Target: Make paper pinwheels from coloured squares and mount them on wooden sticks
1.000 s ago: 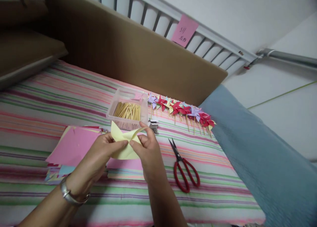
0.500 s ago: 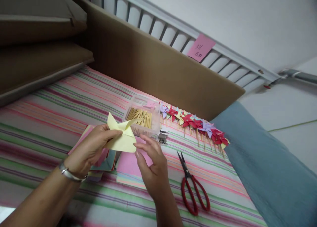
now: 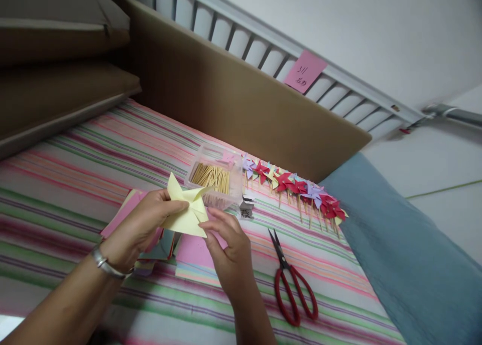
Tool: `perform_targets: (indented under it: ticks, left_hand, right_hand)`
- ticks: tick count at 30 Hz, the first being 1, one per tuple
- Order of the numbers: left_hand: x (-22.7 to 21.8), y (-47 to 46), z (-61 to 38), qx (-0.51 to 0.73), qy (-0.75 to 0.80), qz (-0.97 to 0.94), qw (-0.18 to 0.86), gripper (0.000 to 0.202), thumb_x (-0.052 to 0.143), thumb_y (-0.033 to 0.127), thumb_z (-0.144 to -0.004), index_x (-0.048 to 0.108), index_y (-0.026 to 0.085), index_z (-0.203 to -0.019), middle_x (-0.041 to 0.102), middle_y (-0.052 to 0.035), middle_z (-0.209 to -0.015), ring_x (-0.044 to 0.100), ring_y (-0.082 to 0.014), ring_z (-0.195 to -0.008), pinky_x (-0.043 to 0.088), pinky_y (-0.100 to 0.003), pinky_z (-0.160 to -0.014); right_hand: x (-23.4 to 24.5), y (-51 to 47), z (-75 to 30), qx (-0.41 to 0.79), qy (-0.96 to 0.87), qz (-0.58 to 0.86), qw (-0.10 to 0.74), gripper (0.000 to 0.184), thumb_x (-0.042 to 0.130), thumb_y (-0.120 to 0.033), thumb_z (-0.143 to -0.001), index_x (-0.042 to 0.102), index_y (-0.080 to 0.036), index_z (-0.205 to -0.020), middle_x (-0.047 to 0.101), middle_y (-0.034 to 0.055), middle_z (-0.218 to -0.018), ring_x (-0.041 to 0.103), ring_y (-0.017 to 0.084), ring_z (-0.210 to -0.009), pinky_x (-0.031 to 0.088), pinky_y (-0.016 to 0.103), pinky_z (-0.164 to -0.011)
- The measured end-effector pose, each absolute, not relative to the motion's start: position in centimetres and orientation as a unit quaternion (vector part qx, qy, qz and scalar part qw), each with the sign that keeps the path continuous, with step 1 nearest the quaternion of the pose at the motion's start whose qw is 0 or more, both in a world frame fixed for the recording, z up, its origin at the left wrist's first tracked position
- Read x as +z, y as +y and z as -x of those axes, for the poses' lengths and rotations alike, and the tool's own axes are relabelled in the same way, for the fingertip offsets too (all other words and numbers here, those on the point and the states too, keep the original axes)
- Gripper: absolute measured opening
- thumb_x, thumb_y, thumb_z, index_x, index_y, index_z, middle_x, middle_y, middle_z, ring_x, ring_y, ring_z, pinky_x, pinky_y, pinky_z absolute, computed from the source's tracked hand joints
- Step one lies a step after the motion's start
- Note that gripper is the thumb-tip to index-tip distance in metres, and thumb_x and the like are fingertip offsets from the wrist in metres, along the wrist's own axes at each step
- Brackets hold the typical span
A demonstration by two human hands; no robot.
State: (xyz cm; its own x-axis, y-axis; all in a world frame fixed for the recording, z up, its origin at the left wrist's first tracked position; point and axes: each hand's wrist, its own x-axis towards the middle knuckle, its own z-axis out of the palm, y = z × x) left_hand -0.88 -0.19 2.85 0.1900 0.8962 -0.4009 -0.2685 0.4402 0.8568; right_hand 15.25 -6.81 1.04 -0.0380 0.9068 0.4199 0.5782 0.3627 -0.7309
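Observation:
My left hand (image 3: 141,224) pinches the middle of a pale yellow paper square (image 3: 187,210) whose corners are folded inward like a pinwheel. My right hand (image 3: 228,252) touches the lower corner of the same yellow paper with its fingertips. Both hands hover over a striped cloth (image 3: 94,149). Under them lies a stack of coloured paper sheets (image 3: 192,252), pink on top. Just beyond the paper stands a clear plastic box of wooden sticks (image 3: 214,177).
A row of finished red, purple and yellow pinwheels (image 3: 297,187) lies right of the box. Red-handled scissors (image 3: 291,282) lie to the right of my right hand. A small metal object (image 3: 246,208) sits by the box. Behind are a cardboard panel (image 3: 233,99), a railing, a blue cloth (image 3: 395,254).
My right hand let go of the paper's upper flap and moved down to its lower corner. The left hand kept the paper pinched and shifted it slightly left.

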Motion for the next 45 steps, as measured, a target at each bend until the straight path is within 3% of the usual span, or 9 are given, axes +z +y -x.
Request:
perform_targets:
  ticks: [5,11,20,31,38,45]
  left_hand:
    - [1.8,-0.3,0.6,0.408,0.448,-0.35,0.714,0.017,0.073,0.017,-0.061,0.072,0.011,-0.076,0.072,-0.0047,-0.064,0.063,-0.0151,-0.056,0.047,-0.021,-0.051]
    - [1.4,-1.0,-0.6,0.394,0.44,-0.372,0.716,0.029,0.073,0.019,-0.062,0.074,0.011,-0.09,0.074,-0.0065,-0.073,0.064,-0.0171,-0.062,0.046,-0.024,-0.057]
    - [1.5,-1.8,-1.9,0.38,0.42,-0.358,0.742,0.028,0.07,0.016,-0.059,0.075,0.012,-0.087,0.073,-0.0069,-0.074,0.065,-0.0205,-0.068,0.047,-0.027,-0.061]
    - [2.1,-2.1,-2.0,0.379,0.398,-0.351,0.758,0.026,0.072,0.016,-0.061,0.075,0.012,-0.086,0.074,-0.0062,-0.071,0.061,-0.0158,-0.06,0.044,-0.022,-0.055]
    - [2.2,-2.0,-2.2,0.381,0.366,-0.339,0.779,0.029,0.074,0.018,-0.061,0.076,0.016,-0.09,0.076,-0.0076,-0.081,0.067,-0.0215,-0.074,0.05,-0.028,-0.071]
    - [2.1,-2.0,-2.1,0.354,0.369,-0.335,0.791,0.03,0.076,0.02,-0.064,0.076,0.016,-0.094,0.077,-0.0077,-0.084,0.067,-0.0195,-0.078,0.049,-0.026,-0.074]
  right_hand:
    - [1.2,-6.8,-15.3,0.182,-0.688,0.557,0.429,0.01,0.064,-0.019,-0.083,0.072,-0.025,-0.082,0.05,0.0079,-0.14,0.038,0.027,-0.135,0.03,0.049,-0.109]
    - [1.5,-7.0,-14.9,0.198,-0.648,0.611,0.41,0.009,0.062,-0.022,-0.083,0.07,-0.022,-0.079,0.037,0.0106,-0.15,0.023,0.029,-0.142,0.023,0.056,-0.11]
    - [1.3,-6.5,-14.8,0.149,-0.627,0.642,0.416,0.009,0.061,-0.02,-0.083,0.065,-0.019,-0.076,0.04,0.0159,-0.147,0.027,0.028,-0.14,0.025,0.053,-0.109]
    - [1.5,-6.7,-14.8,0.13,-0.635,0.639,0.415,0.011,0.055,-0.016,-0.085,0.064,-0.019,-0.079,0.041,0.0171,-0.146,0.027,0.028,-0.14,0.025,0.056,-0.108]
    - [1.4,-6.6,-14.7,0.129,-0.616,0.647,0.43,0.009,0.058,-0.015,-0.082,0.063,-0.02,-0.077,0.041,0.0138,-0.146,0.027,0.027,-0.141,0.025,0.055,-0.109]
    - [1.4,-6.7,-14.8,0.119,-0.614,0.655,0.424,0.009,0.056,-0.015,-0.082,0.063,-0.02,-0.077,0.041,0.0137,-0.147,0.025,0.026,-0.141,0.026,0.054,-0.109]
